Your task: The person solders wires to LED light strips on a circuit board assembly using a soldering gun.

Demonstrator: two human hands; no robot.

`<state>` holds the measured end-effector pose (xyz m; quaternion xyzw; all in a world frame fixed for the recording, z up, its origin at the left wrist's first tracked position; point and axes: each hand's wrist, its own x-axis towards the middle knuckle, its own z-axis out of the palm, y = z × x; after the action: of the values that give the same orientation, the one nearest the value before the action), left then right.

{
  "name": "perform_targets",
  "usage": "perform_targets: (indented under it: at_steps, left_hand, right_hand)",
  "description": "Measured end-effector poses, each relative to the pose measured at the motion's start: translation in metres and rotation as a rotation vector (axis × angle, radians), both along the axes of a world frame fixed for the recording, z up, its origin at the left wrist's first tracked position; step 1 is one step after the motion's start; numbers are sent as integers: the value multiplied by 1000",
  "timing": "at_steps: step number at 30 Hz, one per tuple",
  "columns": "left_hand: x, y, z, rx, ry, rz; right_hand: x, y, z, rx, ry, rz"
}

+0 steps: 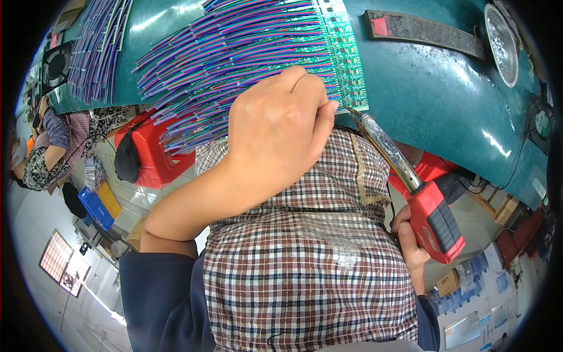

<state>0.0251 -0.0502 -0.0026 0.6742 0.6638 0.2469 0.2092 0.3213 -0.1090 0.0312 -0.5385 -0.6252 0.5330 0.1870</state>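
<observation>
My left hand (278, 120) is closed, knuckles up, over the near edge of a green circuit board panel (346, 53). Its thumb and finger press together by the board's near right corner; whatever they pinch is hidden. Rows of thin blue, red, green and purple wires (234, 50) run left from the panel, some passing under this hand. In my right hand (412, 243) is a soldering iron (434, 220) with a red and black handle and a stained metal barrel. The iron's dark tip points up-left, close to my left thumb at the panel's corner.
On the green table (410, 76) lie a dark grey bar (425, 34) and, farther right, a round metal dish (502, 47). Another wired bundle (99, 47) and a black fan (57, 64) are at left. A red stool (155, 149) and a co-worker (64, 135) are beyond the near-left edge.
</observation>
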Motion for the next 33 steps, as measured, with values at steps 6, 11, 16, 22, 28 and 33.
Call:
perform_targets:
  at_steps: [6, 11, 16, 22, 28, 33]
  left_hand:
    - [-1, 0, -1, 43, 19, -22]
    - [-2, 0, 2, 30, -9, -35]
    - [-4, 0, 2, 13, -5, -49]
    - [-3, 0, 0, 6, -12, -26]
    - [-3, 0, -1, 11, -41, -16]
    - [-2, 0, 0, 13, -2, -26]
  right_hand:
    - [-2, -5, -1, -105, 87, -161]
    - [0, -8, 0, -134, 85, -180]
    - [2, -9, 0, -90, -13, -131]
    - [-7, -4, 1, -38, 34, -107]
    - [-7, -2, 2, -28, -2, -70]
    - [-9, -5, 2, -39, 20, -121]
